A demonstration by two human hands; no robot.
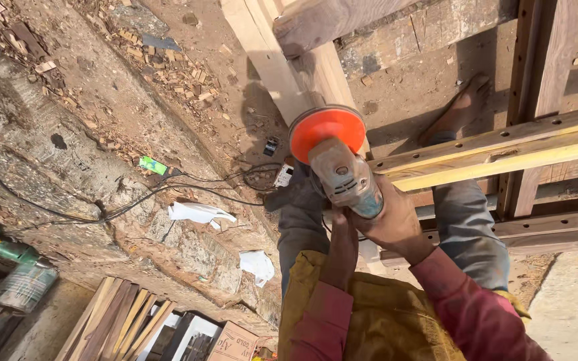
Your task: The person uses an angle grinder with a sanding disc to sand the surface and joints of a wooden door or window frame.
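Angle grinder (342,175) with orange disc (327,128) in my grip, right hand (396,224) wrapped round its body, left hand (342,244) clasped beneath, pale timber beam (503,154) just beside, black cable (135,200) trailing over dirt ground (102,113), wood scraps (168,67) well apart.

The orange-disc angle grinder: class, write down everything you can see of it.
The angle grinder has a round orange disc at its head and a worn, dusty grey body turning blue-green at the rear. It is held pointing away from the person, above the pale wooden beam. The right hand grips its rear; the left hand steadies it from below.
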